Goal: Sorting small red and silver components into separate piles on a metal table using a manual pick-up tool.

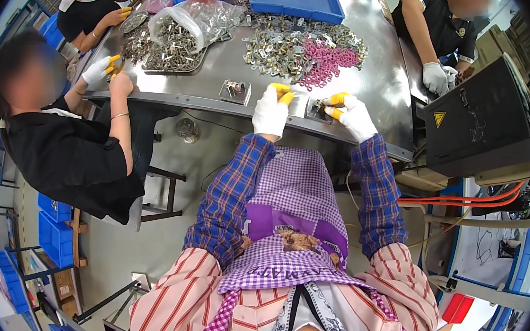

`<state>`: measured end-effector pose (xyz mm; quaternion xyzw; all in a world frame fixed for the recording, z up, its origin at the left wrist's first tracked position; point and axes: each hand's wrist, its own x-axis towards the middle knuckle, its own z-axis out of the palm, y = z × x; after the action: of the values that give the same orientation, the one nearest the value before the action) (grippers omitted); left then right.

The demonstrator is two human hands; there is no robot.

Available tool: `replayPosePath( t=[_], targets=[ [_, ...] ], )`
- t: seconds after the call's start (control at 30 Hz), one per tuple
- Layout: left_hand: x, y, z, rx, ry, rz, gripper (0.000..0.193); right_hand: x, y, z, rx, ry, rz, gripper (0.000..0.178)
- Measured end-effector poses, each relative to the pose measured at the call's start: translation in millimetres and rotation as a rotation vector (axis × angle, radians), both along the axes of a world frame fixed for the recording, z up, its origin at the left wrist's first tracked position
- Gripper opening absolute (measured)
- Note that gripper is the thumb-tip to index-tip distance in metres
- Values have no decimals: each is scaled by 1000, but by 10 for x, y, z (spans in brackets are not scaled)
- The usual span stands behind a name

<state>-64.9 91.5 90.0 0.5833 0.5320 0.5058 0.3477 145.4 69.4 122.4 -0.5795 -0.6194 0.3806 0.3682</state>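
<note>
From where I stand: left hand gloved, half-curled over the steel table's near edge, its pinch unreadable. Gloved right hand bent at a small metal fixture on that edge, grip uncertain; pink rings heaped beyond.

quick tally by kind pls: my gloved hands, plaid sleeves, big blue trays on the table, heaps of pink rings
Gloved hands: 2
Plaid sleeves: 2
Big blue tray: 1
Heap of pink rings: 1
Total: 6
</note>
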Motion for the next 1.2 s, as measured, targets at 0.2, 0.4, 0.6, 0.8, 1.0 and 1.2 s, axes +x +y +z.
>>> replayPosePath(
  t=[0.2,0.4,0.6,0.8,1.0,1.2],
  targets=[
    [228,-17,397,-124,288,-252,22,-257,-111,227,-24,-220,-110,31],
    [300,79,259,187,533,-292,22,-38,-31,-293,103,129,-44,34],
    [240,5,464,309,797,-191,33,-273,-319,79,405,-680,-93,45],
    [-646,255,891,-47,625,333,49,417,-79,144,113,-716,-633,38],
    [-1035,556,130,-236,533,333,52,1333,472,-142,-43,-959,-831,41],
    [-496,413,252,-298,497,-35,42,1344,551,-219,13,-943,-895,39]
  ],
)
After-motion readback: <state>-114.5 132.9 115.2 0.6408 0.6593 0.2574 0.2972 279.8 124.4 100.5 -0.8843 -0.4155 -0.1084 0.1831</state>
